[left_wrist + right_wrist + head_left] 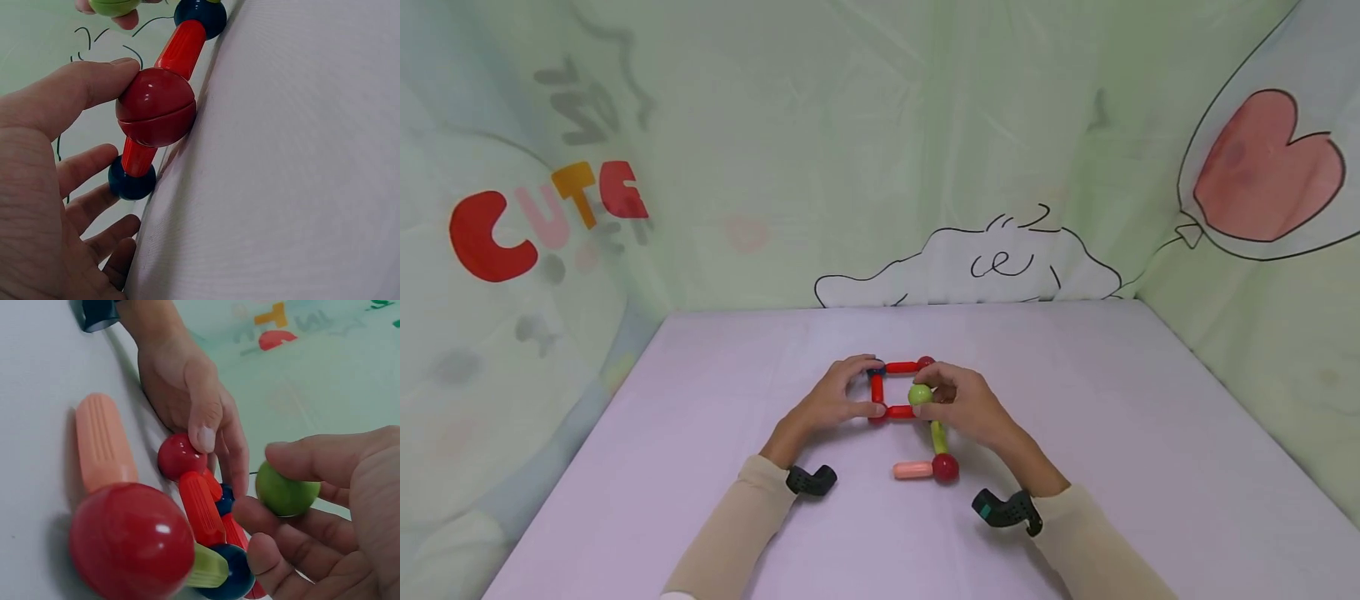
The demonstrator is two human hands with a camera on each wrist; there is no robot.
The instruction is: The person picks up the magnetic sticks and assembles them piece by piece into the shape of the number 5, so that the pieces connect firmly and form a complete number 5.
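A square of red sticks and balls lies on the table, built of magnetic-looking toy parts. My left hand (838, 393) grips its left side: the thumb rests on a red ball (156, 106), and the forefinger touches a dark blue ball (132, 180). Between thumb and fingers, my right hand (968, 404) pinches a green ball (284, 490), raised over the square's right side. That hand partly hides this side in the head view. From a blue ball (234, 572) at the near right corner, a yellow-green stick (938, 437) runs to a larger red ball (945, 468).
A pink stick (913, 471) extends left from the larger red ball, nearest the person. The pale lilac table (1075, 400) ends at a printed cloth wall (880, 167) behind. Black wrist devices (811, 481) sit at both sleeves' cuffs.
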